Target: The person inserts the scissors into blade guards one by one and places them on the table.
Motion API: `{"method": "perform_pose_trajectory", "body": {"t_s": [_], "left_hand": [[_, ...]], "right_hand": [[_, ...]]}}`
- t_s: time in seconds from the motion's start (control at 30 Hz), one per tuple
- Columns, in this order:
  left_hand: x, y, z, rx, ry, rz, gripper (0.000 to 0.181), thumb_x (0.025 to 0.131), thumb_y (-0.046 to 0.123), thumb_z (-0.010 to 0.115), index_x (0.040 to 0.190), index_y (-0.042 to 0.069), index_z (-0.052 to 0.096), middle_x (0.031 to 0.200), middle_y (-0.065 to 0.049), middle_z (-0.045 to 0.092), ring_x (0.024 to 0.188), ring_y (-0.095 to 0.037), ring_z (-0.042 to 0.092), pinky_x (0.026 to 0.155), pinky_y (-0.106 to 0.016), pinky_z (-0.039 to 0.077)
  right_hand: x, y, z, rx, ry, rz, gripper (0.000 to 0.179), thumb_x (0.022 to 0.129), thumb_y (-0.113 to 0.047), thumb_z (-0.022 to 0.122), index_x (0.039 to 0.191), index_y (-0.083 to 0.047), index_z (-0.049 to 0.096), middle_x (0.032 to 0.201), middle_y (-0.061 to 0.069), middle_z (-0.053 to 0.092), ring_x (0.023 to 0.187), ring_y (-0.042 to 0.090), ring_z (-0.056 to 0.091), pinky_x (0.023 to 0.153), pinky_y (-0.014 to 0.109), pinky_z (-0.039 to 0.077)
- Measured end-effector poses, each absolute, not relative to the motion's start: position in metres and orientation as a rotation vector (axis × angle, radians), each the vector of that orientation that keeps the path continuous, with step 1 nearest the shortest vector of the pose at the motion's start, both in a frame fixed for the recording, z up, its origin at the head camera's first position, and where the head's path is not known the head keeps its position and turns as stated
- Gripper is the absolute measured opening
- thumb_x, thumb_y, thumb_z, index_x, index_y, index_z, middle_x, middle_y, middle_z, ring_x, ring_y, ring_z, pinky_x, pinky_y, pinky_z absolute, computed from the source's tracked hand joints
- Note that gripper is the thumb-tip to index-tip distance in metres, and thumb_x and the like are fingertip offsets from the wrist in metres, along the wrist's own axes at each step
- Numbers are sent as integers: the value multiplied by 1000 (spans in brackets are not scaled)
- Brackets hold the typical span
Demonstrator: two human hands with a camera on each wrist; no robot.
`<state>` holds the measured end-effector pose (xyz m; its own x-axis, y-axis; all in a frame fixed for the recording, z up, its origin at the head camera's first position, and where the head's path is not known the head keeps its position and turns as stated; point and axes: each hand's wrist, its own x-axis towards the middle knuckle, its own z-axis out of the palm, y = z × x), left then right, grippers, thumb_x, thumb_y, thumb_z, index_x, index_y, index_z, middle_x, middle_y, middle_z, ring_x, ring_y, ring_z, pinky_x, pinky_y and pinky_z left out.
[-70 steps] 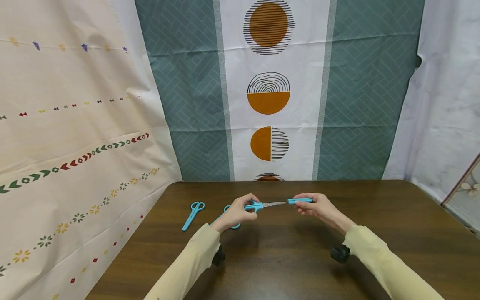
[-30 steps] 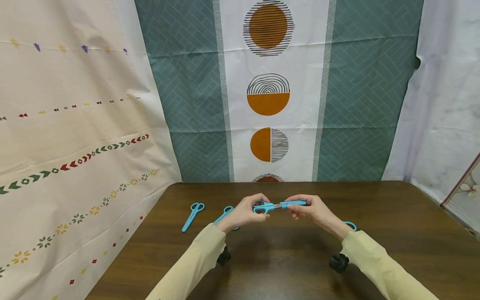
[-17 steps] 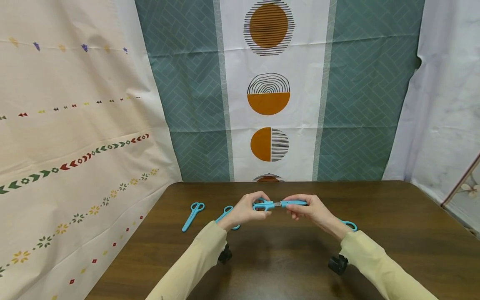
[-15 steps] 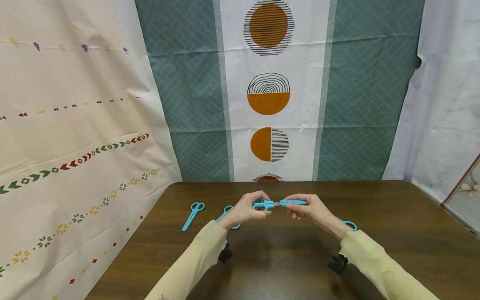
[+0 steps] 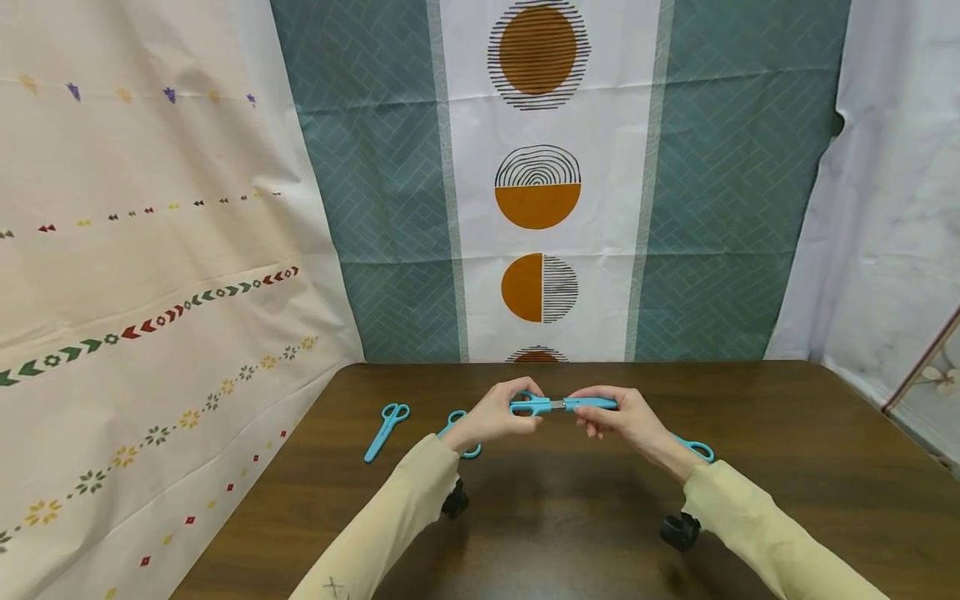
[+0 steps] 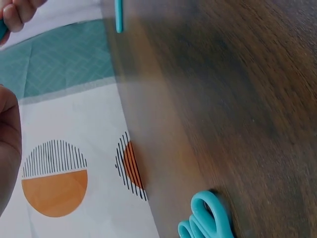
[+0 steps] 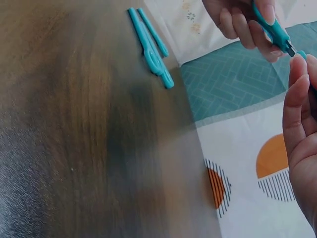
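Above the table, my left hand [image 5: 491, 418] grips a pair of light-blue scissors [image 5: 531, 406] by the handle loops, blades pointing right. My right hand [image 5: 633, 423] pinches a light-blue blade cover [image 5: 576, 403] between thumb and fingers. The cover is over the front of the blades, and a short strip of bare metal [image 5: 557, 405] shows between cover and handles. The right wrist view has the scissors [image 7: 275, 32] at upper right, with the blade strip between both hands. Only parts of the left hand [image 6: 7, 144] and the right hand [image 6: 20, 15] appear in the left wrist view.
One pair of covered scissors [image 5: 386, 433] lies at the table's left. Another pair [image 5: 456, 417] is partly hidden behind the left wrist, and a third [image 5: 699, 450] shows behind the right wrist. Patterned cloths [image 5: 393, 275] hang beyond the brown wooden table [image 5: 570, 533].
The left hand has moved right and the right hand slightly left. The cover, earlier just off the blade tips, has slid over most of the blades. In the last half second the hands shifted only slightly.
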<state>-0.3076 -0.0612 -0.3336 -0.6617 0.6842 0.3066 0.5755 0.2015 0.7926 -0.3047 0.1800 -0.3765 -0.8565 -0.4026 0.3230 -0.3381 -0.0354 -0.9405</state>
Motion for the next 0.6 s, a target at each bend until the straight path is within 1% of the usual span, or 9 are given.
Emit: {"method": "perform_pose_trajectory", "body": {"t_s": [0.07, 0.2, 0.23, 0.27, 0.33, 0.43, 0.5, 0.6], "left_hand": [[-312, -60, -339, 1243, 2336, 1469, 17, 79, 3, 60, 95, 2, 55, 72, -3, 55, 63, -19, 44, 60, -28, 37], [-327, -56, -357, 1284, 2321, 1469, 18, 78, 9, 60, 94, 6, 55, 68, -1, 51, 61, -20, 41, 59, -29, 36], [-331, -55, -361, 1292, 2318, 1470, 18, 77, 11, 60, 94, 8, 55, 68, -1, 51, 60, -19, 41, 59, -29, 36], [-333, -54, -364, 1291, 2322, 1465, 18, 77, 12, 60, 94, 9, 54, 68, -1, 50, 60, -18, 41, 58, -28, 36], [-333, -52, -364, 1299, 2322, 1459, 19, 78, 14, 60, 95, 9, 54, 67, -2, 47, 59, -18, 40, 58, -27, 35], [-332, -50, -362, 1298, 2335, 1450, 18, 79, 13, 61, 95, 10, 54, 65, -2, 43, 58, -18, 38, 58, -26, 34], [-331, -49, -362, 1303, 2348, 1441, 17, 79, 12, 61, 95, 11, 53, 63, -3, 39, 57, -18, 37, 57, -26, 33], [-330, -48, -363, 1300, 2361, 1425, 17, 79, 10, 61, 94, 11, 53, 63, -2, 39, 57, -19, 37, 57, -25, 33]], "right_hand": [[-305, 181, -379, -879, 2159, -2064, 27, 87, -4, 60, 109, 12, 56, 80, 33, 56, 58, 19, 56, 53, 28, 47], [-303, 180, -382, -953, 2170, -2059, 26, 87, -2, 59, 107, 13, 56, 77, 32, 55, 57, 19, 57, 52, 29, 48], [-303, 179, -383, -968, 2167, -2065, 25, 87, -1, 59, 107, 14, 56, 76, 32, 55, 57, 19, 57, 52, 29, 48], [-302, 178, -382, -974, 2174, -2063, 25, 87, -1, 59, 107, 13, 56, 76, 32, 55, 57, 20, 57, 52, 31, 48], [-301, 176, -381, -989, 2193, -2053, 24, 87, -2, 59, 107, 12, 56, 77, 35, 54, 57, 20, 57, 52, 34, 48], [-300, 173, -380, -998, 2225, -2037, 24, 87, -3, 60, 106, 10, 57, 78, 36, 54, 57, 23, 56, 53, 36, 48], [-300, 172, -381, -988, 2241, -2030, 23, 87, -4, 60, 106, 9, 58, 78, 35, 54, 57, 25, 56, 53, 36, 48], [-300, 172, -382, -969, 2250, -2029, 23, 86, -3, 60, 105, 9, 58, 77, 36, 54, 56, 25, 56, 52, 34, 48]]}}
